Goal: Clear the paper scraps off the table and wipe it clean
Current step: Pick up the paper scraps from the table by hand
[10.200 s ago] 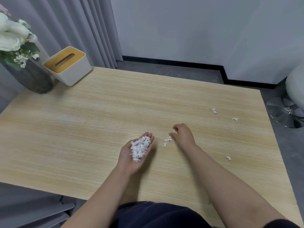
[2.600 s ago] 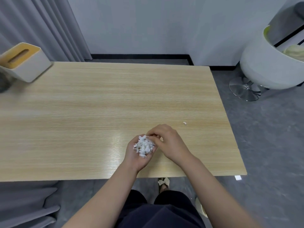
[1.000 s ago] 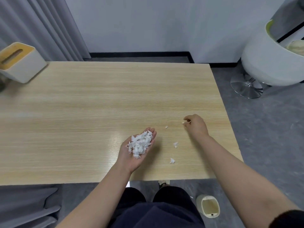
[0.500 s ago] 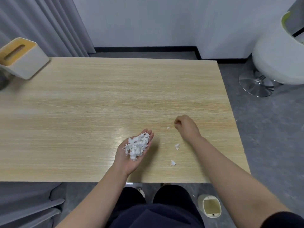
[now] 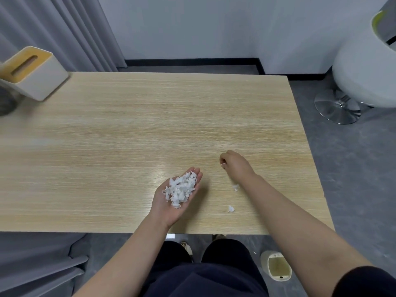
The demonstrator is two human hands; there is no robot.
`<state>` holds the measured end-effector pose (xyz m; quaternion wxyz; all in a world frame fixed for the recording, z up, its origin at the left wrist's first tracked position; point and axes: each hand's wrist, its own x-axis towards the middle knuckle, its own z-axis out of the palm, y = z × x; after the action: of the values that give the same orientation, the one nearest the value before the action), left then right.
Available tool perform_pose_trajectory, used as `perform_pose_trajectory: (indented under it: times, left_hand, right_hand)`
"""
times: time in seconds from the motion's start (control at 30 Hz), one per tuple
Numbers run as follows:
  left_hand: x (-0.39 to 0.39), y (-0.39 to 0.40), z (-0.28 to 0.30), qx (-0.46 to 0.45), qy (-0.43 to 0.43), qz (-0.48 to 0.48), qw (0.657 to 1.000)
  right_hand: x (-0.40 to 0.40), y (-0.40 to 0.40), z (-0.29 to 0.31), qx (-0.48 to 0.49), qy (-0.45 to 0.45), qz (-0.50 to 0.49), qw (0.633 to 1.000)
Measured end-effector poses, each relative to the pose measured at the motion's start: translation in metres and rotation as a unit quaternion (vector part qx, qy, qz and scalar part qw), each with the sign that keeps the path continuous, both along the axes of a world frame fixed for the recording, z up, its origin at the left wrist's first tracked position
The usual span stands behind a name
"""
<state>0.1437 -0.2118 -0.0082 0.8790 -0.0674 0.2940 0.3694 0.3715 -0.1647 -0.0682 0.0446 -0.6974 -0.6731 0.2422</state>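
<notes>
My left hand [image 5: 174,200] lies palm up over the light wooden table [image 5: 128,129], cupping a heap of white paper scraps [image 5: 181,189]. To its right, my right hand [image 5: 234,165] rests knuckles up on the table with fingers curled, pinching a small white scrap [image 5: 223,164] at the fingertips. Two loose scraps lie on the table near my right forearm, one scrap [image 5: 235,187] close to the wrist and another scrap [image 5: 231,209] nearer the front edge.
A white tissue box with a yellow top [image 5: 32,73] stands at the table's far left corner, beside a dark vase [image 5: 6,101]. A white swivel chair [image 5: 362,76] stands right of the table. A small bin [image 5: 277,265] sits on the floor by my legs.
My right hand has moved left from the scrap near the table's right side and now pinches a small scrap. The small speck that lay beside it is gone. My left hand stays cupped.
</notes>
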Motion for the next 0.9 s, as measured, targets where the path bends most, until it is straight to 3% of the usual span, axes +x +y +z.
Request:
perform_pose_trajectory:
  times: [0.2,0.37,0.5,0.73,0.8,0.87,0.9]
  left_hand:
    - [-0.007,-0.001,0.003,-0.026,0.022,0.006,0.999]
    - [-0.004,-0.001,0.005,-0.029,0.012,0.025,0.999]
    - [-0.003,-0.005,0.009,0.026,-0.014,0.012,0.999]
    - [0.000,-0.006,0.002,-0.007,-0.030,-0.014,0.999]
    - [0.001,-0.010,0.001,0.035,-0.065,-0.031,0.997]
    - [0.001,-0.011,0.004,0.100,-0.045,-0.027,0.994]
    - [0.003,-0.010,0.006,0.093,-0.067,-0.040,0.993]
  right_hand:
    - [-0.032,-0.012,0.047,0.080,0.148,-0.058,0.984]
    - [-0.070,-0.040,0.107,0.114,0.267,0.003,0.957]
    - [-0.088,-0.057,0.117,0.104,0.263,0.070,0.957]
    - [-0.100,-0.073,0.107,0.129,0.175,0.164,0.962]
    - [-0.100,-0.078,0.104,0.142,0.159,0.174,0.961]
    - [-0.099,-0.081,0.103,0.154,0.163,0.169,0.960]
    - [-0.098,-0.081,0.103,0.153,0.171,0.163,0.960]
